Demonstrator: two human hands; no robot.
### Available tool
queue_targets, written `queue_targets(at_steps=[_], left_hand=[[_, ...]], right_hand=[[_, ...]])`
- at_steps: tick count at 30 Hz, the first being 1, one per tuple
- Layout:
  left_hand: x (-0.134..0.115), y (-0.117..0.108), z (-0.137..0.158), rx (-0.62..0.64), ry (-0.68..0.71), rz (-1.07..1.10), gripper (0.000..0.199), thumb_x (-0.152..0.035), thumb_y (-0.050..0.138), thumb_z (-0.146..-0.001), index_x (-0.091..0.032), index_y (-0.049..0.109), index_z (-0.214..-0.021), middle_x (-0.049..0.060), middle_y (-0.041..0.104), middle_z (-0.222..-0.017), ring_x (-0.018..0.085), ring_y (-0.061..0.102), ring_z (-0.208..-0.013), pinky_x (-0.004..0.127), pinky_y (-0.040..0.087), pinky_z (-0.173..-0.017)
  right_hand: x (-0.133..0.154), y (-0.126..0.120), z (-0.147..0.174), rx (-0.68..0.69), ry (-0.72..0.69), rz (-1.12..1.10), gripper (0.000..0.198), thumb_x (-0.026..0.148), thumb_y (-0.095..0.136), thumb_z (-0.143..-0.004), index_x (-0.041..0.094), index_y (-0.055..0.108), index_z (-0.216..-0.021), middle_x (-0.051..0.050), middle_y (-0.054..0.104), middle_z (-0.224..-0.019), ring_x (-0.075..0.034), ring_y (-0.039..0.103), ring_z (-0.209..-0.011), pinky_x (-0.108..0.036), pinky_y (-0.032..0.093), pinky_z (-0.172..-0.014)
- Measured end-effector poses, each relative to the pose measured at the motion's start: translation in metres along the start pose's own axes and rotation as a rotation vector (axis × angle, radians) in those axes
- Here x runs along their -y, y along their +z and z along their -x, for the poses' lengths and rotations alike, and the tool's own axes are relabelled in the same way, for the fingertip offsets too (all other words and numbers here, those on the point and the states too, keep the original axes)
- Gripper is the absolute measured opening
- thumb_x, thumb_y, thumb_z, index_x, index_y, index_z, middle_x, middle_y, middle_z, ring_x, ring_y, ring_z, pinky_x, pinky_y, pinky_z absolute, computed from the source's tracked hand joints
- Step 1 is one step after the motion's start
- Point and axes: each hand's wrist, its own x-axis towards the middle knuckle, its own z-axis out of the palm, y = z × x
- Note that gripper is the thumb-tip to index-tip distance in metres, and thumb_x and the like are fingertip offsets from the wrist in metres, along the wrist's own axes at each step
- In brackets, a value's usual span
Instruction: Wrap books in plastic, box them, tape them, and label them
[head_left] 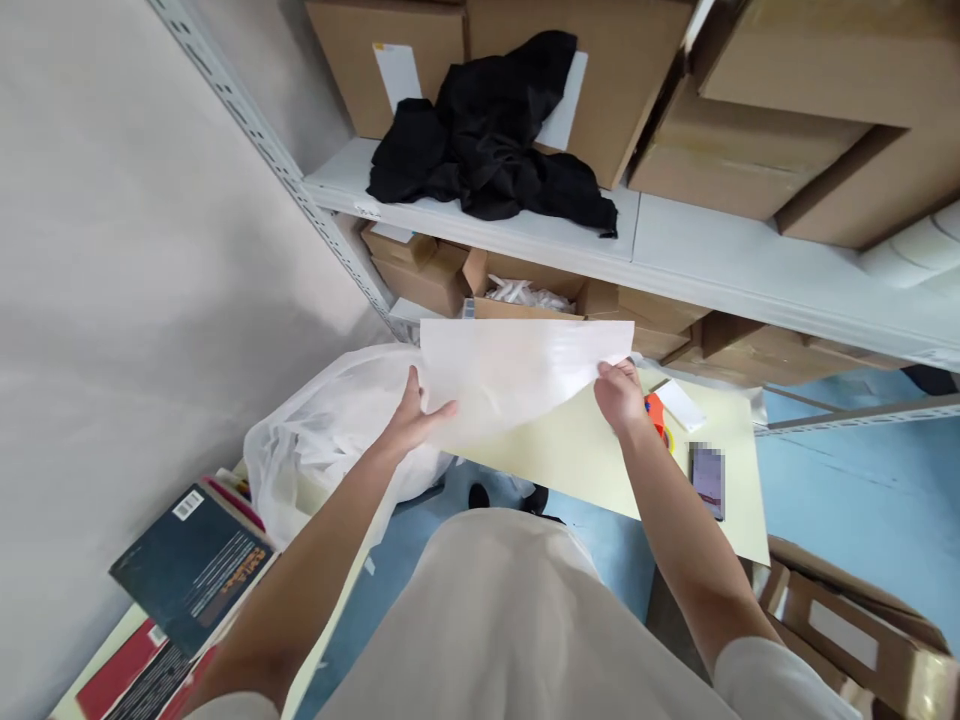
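Off-white shirt point(495, 620), loose short sleeves point(772, 672); dark shoes point(478, 496).

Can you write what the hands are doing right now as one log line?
left hand: spread open at left end of white sheet | right hand: gripping sheet's right end | phone: on table

I'm looking into a stockroom: cardboard boxes point(806, 65) line slotted-metal shelving point(480, 230); tape dispenser point(655, 410) toward the far right corner of the table point(574, 450).
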Motion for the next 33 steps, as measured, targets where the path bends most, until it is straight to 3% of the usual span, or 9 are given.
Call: queue_targets(at_steps=[4,8,11,16,19,22,26,30,33], left_hand=[[-0.01,0.06,-0.039,0.044,-0.226,0.34,0.055,-0.04,0.074,-0.063,-0.014,0.057,-0.108,0.011,0.071,-0.094,0.02,0.068,-0.076,0.031,0.055,-0.067],[0.008,0.101,-0.053,-0.036,-0.235,0.095,0.028,-0.035,0.064,-0.069,-0.015,0.06,-0.088,0.005,0.069,-0.082,0.012,0.059,-0.055,0.024,0.048,-0.052],[0.029,0.125,-0.05,0.0,-0.245,-0.032,0.024,-0.035,0.058,-0.072,-0.016,0.059,-0.087,0.003,0.067,-0.08,0.01,0.055,-0.047,0.024,0.046,-0.049],[0.062,0.159,-0.04,0.062,-0.317,-0.177,0.019,-0.033,0.056,-0.075,-0.016,0.058,-0.084,0.0,0.063,-0.067,0.011,0.053,-0.042,0.026,0.046,-0.052],[0.081,0.173,-0.036,0.119,-0.336,-0.27,0.02,-0.035,0.057,-0.077,-0.017,0.06,-0.085,0.002,0.064,-0.066,0.018,0.062,-0.056,0.03,0.049,-0.062],[0.094,0.181,-0.033,0.133,-0.344,-0.349,0.033,-0.032,0.058,-0.077,-0.014,0.06,-0.104,0.013,0.068,-0.096,0.028,0.065,-0.094,0.038,0.049,-0.083],[0.097,0.19,-0.027,0.026,-0.166,-0.577,0.068,-0.033,0.054,-0.083,-0.005,0.033,-0.141,0.025,0.038,-0.145,0.034,0.035,-0.136,0.048,0.033,-0.107],[0.092,0.2,-0.014,0.419,0.171,-0.754,0.066,-0.038,0.055,-0.085,-0.015,0.035,-0.143,0.018,0.019,-0.156,0.035,0.015,-0.144,0.053,0.02,-0.113],[0.095,0.202,-0.006,0.599,0.206,-0.778,0.064,-0.031,0.059,-0.083,-0.019,0.038,-0.142,0.017,0.019,-0.157,0.036,0.013,-0.145,0.055,0.02,-0.112]], right_hand=[[-0.017,-0.058,0.013,-0.192,0.087,0.208,0.034,0.052,0.063,-0.075,0.023,0.048,-0.067,0.004,0.056,-0.055,-0.015,0.057,-0.054,-0.033,0.052,-0.064],[-0.049,-0.102,0.033,-0.3,0.275,0.412,0.042,0.062,0.059,-0.076,0.024,0.041,-0.069,0.008,0.043,-0.046,-0.011,0.042,-0.037,-0.026,0.042,-0.043],[-0.083,-0.12,0.053,-0.268,0.337,0.595,0.044,0.066,0.055,-0.076,0.023,0.047,-0.076,0.002,0.054,-0.059,-0.015,0.053,-0.048,-0.03,0.047,-0.048],[-0.138,-0.117,0.093,-0.016,0.159,0.939,0.054,0.05,0.061,-0.078,0.016,0.051,-0.118,-0.02,0.057,-0.121,-0.032,0.055,-0.112,-0.05,0.046,-0.092],[-0.159,-0.107,0.111,0.328,0.105,1.105,0.054,0.033,0.057,-0.083,0.015,0.046,-0.132,-0.02,0.04,-0.145,-0.032,0.035,-0.135,-0.05,0.034,-0.106],[-0.17,-0.101,0.121,0.579,0.186,1.24,0.055,0.026,0.055,-0.085,0.016,0.043,-0.138,-0.015,0.031,-0.153,-0.031,0.026,-0.141,-0.049,0.025,-0.111],[-0.169,-0.098,0.129,0.712,0.285,1.368,0.058,0.021,0.056,-0.083,0.014,0.042,-0.14,-0.013,0.027,-0.155,-0.029,0.025,-0.142,-0.045,0.025,-0.111],[-0.154,-0.094,0.135,0.736,0.344,1.416,0.05,0.021,0.056,-0.084,0.013,0.051,-0.132,-0.015,0.034,-0.151,-0.03,0.034,-0.137,-0.043,0.033,-0.105],[-0.145,-0.085,0.124,0.681,0.418,1.409,0.036,0.02,0.056,-0.084,0.013,0.061,-0.119,-0.017,0.049,-0.141,-0.031,0.048,-0.125,-0.044,0.04,-0.099]])
